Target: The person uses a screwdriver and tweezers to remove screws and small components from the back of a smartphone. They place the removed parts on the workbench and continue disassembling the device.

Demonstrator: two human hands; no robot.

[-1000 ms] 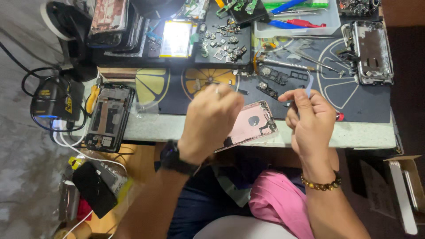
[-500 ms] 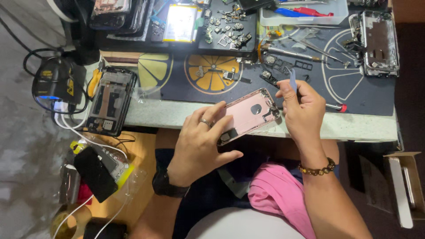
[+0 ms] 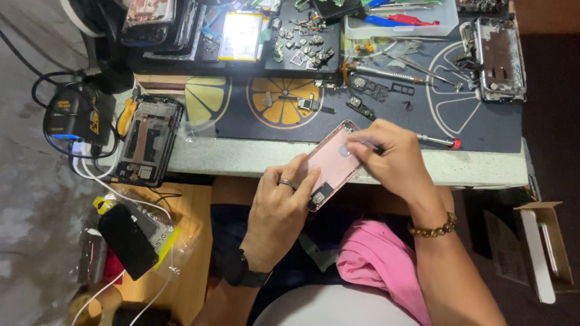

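At the back of the counter point(image 3: 338, 158) we see one lit screen point(image 3: 240, 35), a pale yellowish-white rectangle standing among dark phone parts. Low on the left, off the counter's edge, lies a clear plastic package point(image 3: 158, 234) with a yellow backing card, partly hidden under a black device. At the far right an opened brown cardboard box point(image 3: 547, 241) stands with a white insert along its inner side; we cannot make out any label on it.

Opened black phone point(image 3: 147, 140), silver phone frame point(image 3: 498, 58), red-tipped screwdriver point(image 3: 440, 141), black charger point(image 3: 75, 118)
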